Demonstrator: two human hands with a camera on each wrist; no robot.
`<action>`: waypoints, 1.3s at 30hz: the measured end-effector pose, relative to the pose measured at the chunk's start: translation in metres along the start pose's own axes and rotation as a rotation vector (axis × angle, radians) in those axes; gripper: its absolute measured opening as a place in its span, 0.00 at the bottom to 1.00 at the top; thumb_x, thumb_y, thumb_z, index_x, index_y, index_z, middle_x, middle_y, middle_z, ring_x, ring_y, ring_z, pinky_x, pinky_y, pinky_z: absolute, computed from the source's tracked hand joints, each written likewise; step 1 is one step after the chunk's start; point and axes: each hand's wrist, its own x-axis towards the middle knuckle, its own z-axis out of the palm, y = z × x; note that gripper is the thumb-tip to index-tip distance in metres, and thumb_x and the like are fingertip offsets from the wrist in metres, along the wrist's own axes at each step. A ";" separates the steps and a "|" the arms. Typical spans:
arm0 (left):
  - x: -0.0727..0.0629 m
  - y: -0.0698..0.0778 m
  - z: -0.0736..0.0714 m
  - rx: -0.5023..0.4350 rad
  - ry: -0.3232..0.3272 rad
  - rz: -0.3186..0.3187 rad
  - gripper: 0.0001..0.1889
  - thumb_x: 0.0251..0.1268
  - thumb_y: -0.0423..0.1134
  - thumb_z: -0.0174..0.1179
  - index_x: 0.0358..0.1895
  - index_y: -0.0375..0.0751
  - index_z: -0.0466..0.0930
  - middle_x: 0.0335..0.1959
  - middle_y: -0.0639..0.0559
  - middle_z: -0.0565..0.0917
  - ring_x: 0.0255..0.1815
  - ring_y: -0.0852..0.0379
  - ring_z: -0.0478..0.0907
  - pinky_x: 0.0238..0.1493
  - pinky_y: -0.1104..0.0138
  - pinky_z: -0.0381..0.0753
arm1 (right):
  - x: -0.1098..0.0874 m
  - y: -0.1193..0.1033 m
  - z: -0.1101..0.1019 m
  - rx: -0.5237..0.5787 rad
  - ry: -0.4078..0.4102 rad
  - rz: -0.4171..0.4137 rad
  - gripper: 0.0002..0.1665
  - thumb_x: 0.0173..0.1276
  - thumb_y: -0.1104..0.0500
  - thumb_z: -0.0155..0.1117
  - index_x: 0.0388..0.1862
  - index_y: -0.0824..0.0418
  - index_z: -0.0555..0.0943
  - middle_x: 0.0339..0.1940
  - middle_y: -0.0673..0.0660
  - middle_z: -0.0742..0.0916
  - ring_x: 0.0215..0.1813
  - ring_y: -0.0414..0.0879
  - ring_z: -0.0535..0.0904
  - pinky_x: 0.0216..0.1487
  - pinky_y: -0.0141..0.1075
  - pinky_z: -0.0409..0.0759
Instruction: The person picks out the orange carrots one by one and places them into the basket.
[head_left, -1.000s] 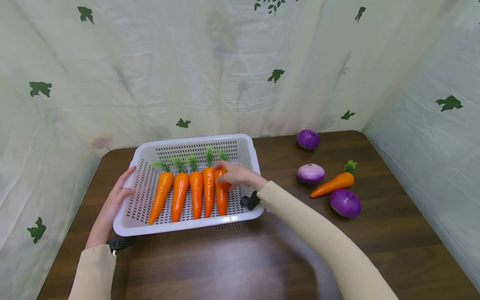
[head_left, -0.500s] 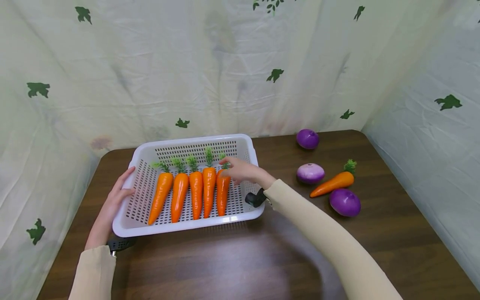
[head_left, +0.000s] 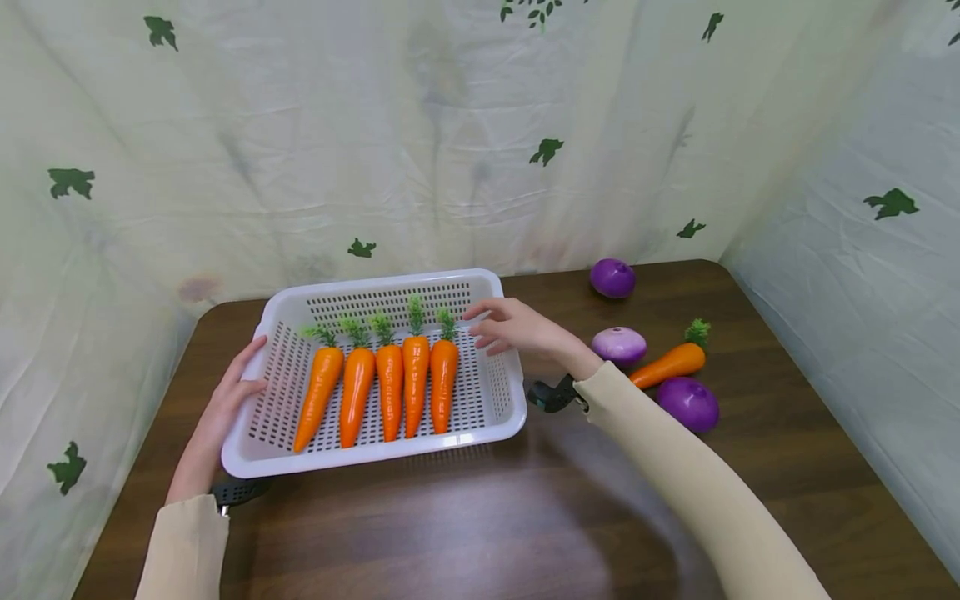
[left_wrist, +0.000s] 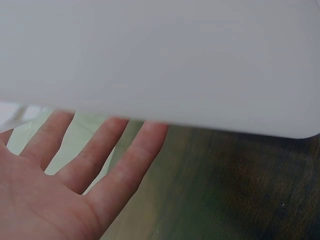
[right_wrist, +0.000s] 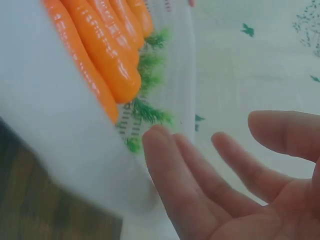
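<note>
A white perforated basket (head_left: 495, 435) holds several orange carrots (head_left: 391, 392) with green tops, lying side by side. My left hand (head_left: 217, 421) rests against the basket's left rim; in the left wrist view its fingers (left_wrist: 95, 160) look straight, their tips hidden by the rim. Over the basket's right side hovers my right hand (head_left: 525, 329), its fingers spread loosely with nothing between them. The right wrist view shows these fingertips (right_wrist: 159, 134) apart from the carrots.
Right of the basket, another carrot (head_left: 675, 363) lies on the brown wooden table (head_left: 450, 533). Around it are a pale purple onion (head_left: 619, 344) and two dark purple onions, one in front (head_left: 688, 404) and one at the back (head_left: 613, 277). A patterned curtain (head_left: 420, 150) stands behind.
My right hand has let go of the rightmost carrot in the basket and moved right, up to the right rim. My left hand stays at the left rim.
</note>
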 end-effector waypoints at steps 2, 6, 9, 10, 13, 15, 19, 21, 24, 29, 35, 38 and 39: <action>0.000 0.000 0.000 -0.008 0.002 0.000 0.31 0.75 0.39 0.41 0.76 0.67 0.45 0.68 0.37 0.49 0.44 0.67 0.75 0.35 0.66 0.82 | -0.005 0.001 -0.004 0.014 0.019 -0.011 0.18 0.74 0.61 0.52 0.59 0.67 0.73 0.50 0.68 0.81 0.51 0.63 0.79 0.47 0.46 0.81; 0.000 0.001 0.001 -0.011 0.000 -0.008 0.31 0.75 0.39 0.41 0.76 0.67 0.44 0.69 0.38 0.49 0.45 0.67 0.75 0.35 0.66 0.82 | -0.016 0.006 -0.014 0.041 0.071 -0.031 0.19 0.74 0.61 0.51 0.59 0.69 0.73 0.51 0.71 0.80 0.50 0.63 0.79 0.48 0.49 0.80; -0.001 0.001 0.001 -0.012 -0.005 -0.012 0.31 0.75 0.40 0.41 0.76 0.68 0.44 0.69 0.39 0.49 0.45 0.67 0.75 0.36 0.66 0.82 | -0.026 0.013 -0.023 0.049 0.123 -0.049 0.19 0.74 0.61 0.52 0.59 0.70 0.73 0.50 0.70 0.81 0.48 0.62 0.79 0.47 0.47 0.81; -0.001 0.001 0.001 -0.015 -0.006 -0.012 0.31 0.75 0.40 0.41 0.76 0.68 0.44 0.69 0.40 0.49 0.46 0.67 0.75 0.36 0.65 0.82 | -0.029 0.015 -0.026 0.055 0.139 -0.053 0.19 0.74 0.61 0.52 0.58 0.70 0.73 0.49 0.70 0.81 0.47 0.61 0.80 0.46 0.47 0.81; -0.001 0.001 0.001 -0.025 -0.009 -0.004 0.31 0.75 0.40 0.42 0.76 0.68 0.44 0.69 0.41 0.50 0.45 0.66 0.75 0.36 0.65 0.83 | -0.040 0.024 -0.035 0.072 0.183 -0.068 0.18 0.73 0.60 0.54 0.57 0.69 0.74 0.46 0.68 0.83 0.45 0.59 0.81 0.45 0.48 0.82; -0.001 0.001 0.002 -0.031 -0.011 0.000 0.31 0.75 0.41 0.42 0.76 0.68 0.44 0.68 0.43 0.50 0.45 0.66 0.76 0.36 0.64 0.83 | -0.048 0.030 -0.042 0.077 0.205 -0.070 0.17 0.73 0.59 0.54 0.56 0.68 0.75 0.46 0.66 0.83 0.44 0.57 0.81 0.46 0.49 0.81; -0.002 0.001 0.002 -0.033 -0.013 0.001 0.31 0.75 0.41 0.42 0.76 0.69 0.44 0.68 0.44 0.50 0.45 0.66 0.76 0.37 0.65 0.82 | -0.064 0.043 -0.057 0.073 0.245 -0.060 0.18 0.74 0.58 0.53 0.57 0.67 0.74 0.45 0.63 0.84 0.43 0.52 0.82 0.47 0.48 0.81; -0.002 0.001 0.001 -0.025 -0.011 0.001 0.31 0.75 0.41 0.42 0.76 0.69 0.44 0.69 0.43 0.50 0.45 0.66 0.76 0.37 0.65 0.82 | -0.071 0.049 -0.064 0.078 0.262 -0.051 0.19 0.75 0.58 0.52 0.58 0.68 0.74 0.46 0.63 0.84 0.43 0.52 0.82 0.48 0.49 0.80; -0.002 0.000 0.001 -0.030 -0.013 0.000 0.31 0.75 0.42 0.42 0.76 0.69 0.44 0.69 0.43 0.50 0.46 0.66 0.75 0.38 0.65 0.82 | -0.081 0.059 -0.073 0.098 0.287 -0.027 0.20 0.76 0.57 0.51 0.59 0.68 0.73 0.46 0.62 0.84 0.44 0.51 0.82 0.49 0.49 0.80; -0.002 0.000 0.001 -0.035 -0.019 -0.006 0.31 0.76 0.42 0.42 0.76 0.69 0.45 0.70 0.41 0.48 0.46 0.66 0.75 0.37 0.65 0.82 | -0.097 0.074 -0.086 0.120 0.322 -0.023 0.21 0.76 0.57 0.50 0.60 0.70 0.71 0.45 0.57 0.85 0.49 0.60 0.80 0.52 0.48 0.79; -0.002 0.001 0.001 -0.028 -0.012 -0.010 0.31 0.76 0.42 0.42 0.76 0.69 0.44 0.71 0.41 0.47 0.46 0.66 0.75 0.37 0.65 0.82 | -0.114 0.083 -0.100 0.082 0.372 -0.017 0.20 0.77 0.57 0.49 0.58 0.70 0.71 0.48 0.63 0.84 0.48 0.55 0.81 0.51 0.44 0.79; -0.002 0.001 0.002 -0.028 -0.005 -0.010 0.31 0.75 0.41 0.42 0.76 0.69 0.44 0.70 0.42 0.49 0.46 0.66 0.75 0.37 0.65 0.82 | -0.121 0.087 -0.105 0.034 0.407 -0.006 0.21 0.76 0.55 0.50 0.58 0.69 0.72 0.51 0.69 0.81 0.48 0.55 0.81 0.51 0.44 0.79; -0.002 0.001 0.002 -0.029 -0.002 -0.008 0.31 0.75 0.41 0.42 0.76 0.69 0.44 0.70 0.43 0.49 0.46 0.66 0.75 0.37 0.65 0.82 | -0.124 0.089 -0.106 0.020 0.422 0.001 0.21 0.76 0.54 0.51 0.58 0.69 0.72 0.51 0.69 0.81 0.47 0.55 0.81 0.51 0.44 0.78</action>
